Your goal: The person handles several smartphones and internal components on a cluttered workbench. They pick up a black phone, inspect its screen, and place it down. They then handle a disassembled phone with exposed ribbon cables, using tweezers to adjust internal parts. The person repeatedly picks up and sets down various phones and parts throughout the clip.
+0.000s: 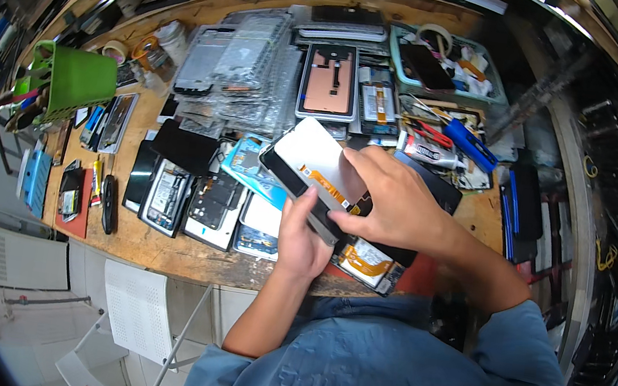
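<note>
1. A green basket (76, 81) sits at the far left of the wooden workbench (159, 247), tipped on its side.
2. Opened phones (166, 197) lie in a row near the front edge, their insides showing.
3. Stacks of clear-wrapped parts (240, 65) fill the back of the bench.
4. The left hand (302, 239) grips the lower edge of a phone screen panel (309, 163), fingers curled around it from below.
5. The panel is held tilted above the middle of the bench, its white back facing up, with an orange ribbon cable (329, 192) on it.
6. The right hand (395, 201) rests on the panel's right side, fingers closed on its edge and pressing it.
7. A teal tray (401, 68) of odds and ends stands at the back right, with a blue-handled tool (470, 144) in front of it.
</note>
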{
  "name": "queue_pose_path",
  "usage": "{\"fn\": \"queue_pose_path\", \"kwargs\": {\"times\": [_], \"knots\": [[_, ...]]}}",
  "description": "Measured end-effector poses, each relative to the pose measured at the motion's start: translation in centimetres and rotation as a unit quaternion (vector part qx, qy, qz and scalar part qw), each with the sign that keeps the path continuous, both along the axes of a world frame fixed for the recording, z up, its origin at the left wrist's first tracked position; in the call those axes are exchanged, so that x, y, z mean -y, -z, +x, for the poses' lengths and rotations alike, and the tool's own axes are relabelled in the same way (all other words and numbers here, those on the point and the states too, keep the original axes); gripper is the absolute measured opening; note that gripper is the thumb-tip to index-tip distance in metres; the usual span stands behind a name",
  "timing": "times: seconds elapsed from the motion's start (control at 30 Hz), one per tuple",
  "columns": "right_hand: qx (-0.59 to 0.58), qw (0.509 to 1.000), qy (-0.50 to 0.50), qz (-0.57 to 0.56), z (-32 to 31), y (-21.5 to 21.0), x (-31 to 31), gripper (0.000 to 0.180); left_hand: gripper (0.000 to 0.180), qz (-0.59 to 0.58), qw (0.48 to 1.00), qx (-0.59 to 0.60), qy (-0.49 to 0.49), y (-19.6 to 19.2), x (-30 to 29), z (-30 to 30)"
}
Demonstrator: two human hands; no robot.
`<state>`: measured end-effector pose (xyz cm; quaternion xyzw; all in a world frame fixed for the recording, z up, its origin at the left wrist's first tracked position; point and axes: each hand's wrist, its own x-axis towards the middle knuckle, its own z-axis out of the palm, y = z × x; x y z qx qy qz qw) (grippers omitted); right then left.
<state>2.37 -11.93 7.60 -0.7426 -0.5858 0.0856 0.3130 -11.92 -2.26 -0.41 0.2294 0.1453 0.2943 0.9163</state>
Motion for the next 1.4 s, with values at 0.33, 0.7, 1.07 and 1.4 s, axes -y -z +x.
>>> {"fn": "queue_pose_path", "kwargs": {"times": [0.33,0.7,1.07,1.4], "knots": [[-0.250,0.968,0.034,-0.011,0.8,1.6,3.4,0.067,0.037,0.051,0.995,-0.081,0.000,-0.4,2.4,0.2],[-0.245,0.968,0.038,0.022,-1.2,2.8,2.4,0.056,0.041,0.092,0.994,-0.057,0.013,-1.7,2.7,-0.4],[-0.197,0.979,0.021,0.039,-1.6,2.5,2.3,0.063,0.049,0.089,0.995,-0.024,0.048,-1.1,2.0,-0.5],[-0.463,0.886,0.028,-0.005,2.2,0.6,3.6,0.066,0.070,-0.014,0.999,0.022,0.034,0.2,1.2,-0.7]]}}
